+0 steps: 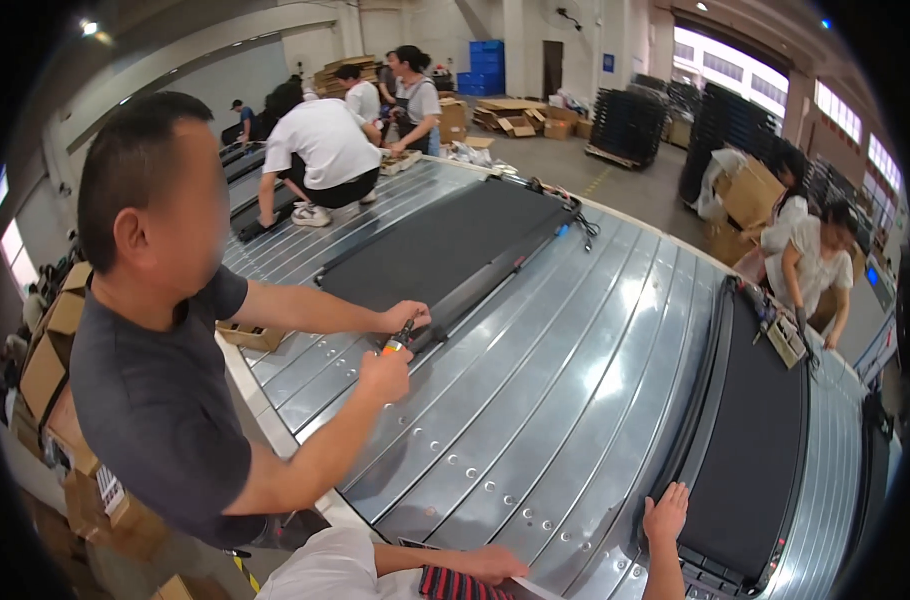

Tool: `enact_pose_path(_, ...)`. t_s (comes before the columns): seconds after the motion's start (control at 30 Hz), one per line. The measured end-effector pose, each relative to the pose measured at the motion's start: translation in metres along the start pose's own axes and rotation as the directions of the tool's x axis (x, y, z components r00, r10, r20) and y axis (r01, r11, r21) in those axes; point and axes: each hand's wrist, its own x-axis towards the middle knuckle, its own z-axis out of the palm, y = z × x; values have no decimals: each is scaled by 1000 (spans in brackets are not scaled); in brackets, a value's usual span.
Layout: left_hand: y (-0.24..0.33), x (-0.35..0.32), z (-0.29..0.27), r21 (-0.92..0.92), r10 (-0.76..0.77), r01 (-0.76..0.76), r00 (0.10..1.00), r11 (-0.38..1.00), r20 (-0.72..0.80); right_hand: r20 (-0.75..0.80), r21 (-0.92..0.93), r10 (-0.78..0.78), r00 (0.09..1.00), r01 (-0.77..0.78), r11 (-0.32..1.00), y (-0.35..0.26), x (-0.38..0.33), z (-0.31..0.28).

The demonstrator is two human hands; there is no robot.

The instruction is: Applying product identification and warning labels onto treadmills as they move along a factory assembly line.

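Observation:
My right hand (665,512) lies with its fingers stretched out on the near left edge of a black flat treadmill (745,440). Close to the bench's near edge is my left hand (495,563); its fingers are mostly hidden, so I cannot make out a grip. Red and black striped cloth (465,583) shows just below it. On my left, a co-worker in a dark T-shirt holds a dark hand tool with an orange band (398,338) at the near corner of a second black treadmill (455,240). Both treadmills lie flat on the metal-topped bench (545,390).
A person in white (320,150) crouches on the far left of the bench. People at the right stand by a tool box (783,338) on the treadmill. A loose black cable (587,232) lies off the second treadmill's far end. Cardboard boxes and dark stacks (627,125) stand beyond.

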Motion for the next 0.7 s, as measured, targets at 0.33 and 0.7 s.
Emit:
enact_pose_path(0.33, 26, -75, -17, -15, -172, 172, 985, 985, -30, 69, -85, 20, 997, -14, 996, -16, -25, 2)
enact_pose_path(0.7, 25, -98, -19, -44, -11, 8, 999, 999, -51, -267, 278, -416, 869, 483, 830, -118, -238, 129)
